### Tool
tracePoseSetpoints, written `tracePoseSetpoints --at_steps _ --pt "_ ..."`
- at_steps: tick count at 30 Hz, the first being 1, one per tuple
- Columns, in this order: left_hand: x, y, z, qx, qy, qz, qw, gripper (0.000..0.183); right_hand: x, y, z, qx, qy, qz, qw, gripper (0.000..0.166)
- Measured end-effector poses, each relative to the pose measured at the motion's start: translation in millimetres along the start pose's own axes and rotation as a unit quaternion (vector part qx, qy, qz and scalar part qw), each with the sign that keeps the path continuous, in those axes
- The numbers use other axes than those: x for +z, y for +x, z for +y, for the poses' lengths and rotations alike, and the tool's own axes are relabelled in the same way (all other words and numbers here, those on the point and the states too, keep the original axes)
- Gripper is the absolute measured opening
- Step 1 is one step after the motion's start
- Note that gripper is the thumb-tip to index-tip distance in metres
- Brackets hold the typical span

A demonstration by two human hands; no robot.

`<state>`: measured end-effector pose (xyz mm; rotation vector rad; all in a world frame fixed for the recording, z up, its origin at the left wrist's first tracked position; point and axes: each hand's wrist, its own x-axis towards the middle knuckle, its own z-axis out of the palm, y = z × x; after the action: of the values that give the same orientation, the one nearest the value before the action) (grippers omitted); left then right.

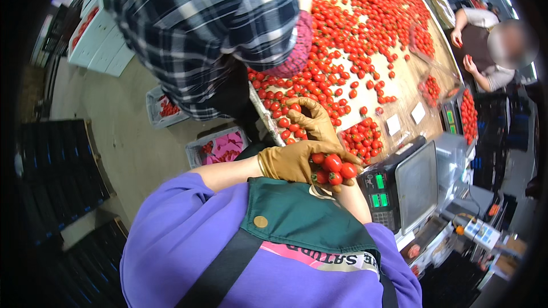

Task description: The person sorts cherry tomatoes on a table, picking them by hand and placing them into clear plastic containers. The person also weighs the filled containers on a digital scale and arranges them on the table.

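Observation:
My left hand (291,160), in a tan glove, is cupped palm up in front of my chest. Several red cherry tomatoes (332,163) with green calyxes rest in it. Just beyond it, my right hand (319,122), gloved alike, reaches over the table's near edge with thumb and fingers curved. One cherry tomato (295,107) shows between those fingertips; whether it is gripped is unclear. The left hand partly covers the right wrist. Beside the right hand sits a clear tray of cherry tomatoes (363,139).
Loose tomatoes (364,21) cover much of the wooden table (421,126). A digital scale (417,186) stands at right. A co-worker in a plaid shirt (205,21) bends close on my left; another person (475,36) works across the table. Crates (216,147) sit on the floor.

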<state>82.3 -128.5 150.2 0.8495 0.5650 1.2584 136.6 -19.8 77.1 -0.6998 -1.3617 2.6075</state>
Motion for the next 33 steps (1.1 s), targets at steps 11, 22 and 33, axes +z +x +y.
tracePoseSetpoints --at_steps 11,22,33 --pt "-57 37 -55 -0.069 -0.157 0.096 0.981 0.042 -130 -95 31 -0.087 0.333 0.261 0.902 0.023" --pt "-48 166 -133 -0.120 -0.040 0.088 0.988 0.037 -158 -159 72 -0.195 0.355 0.392 0.826 0.021" --pt "-60 121 -127 -0.315 -0.038 0.028 0.948 0.038 -115 -143 46 -0.218 -0.140 0.477 0.840 0.047"
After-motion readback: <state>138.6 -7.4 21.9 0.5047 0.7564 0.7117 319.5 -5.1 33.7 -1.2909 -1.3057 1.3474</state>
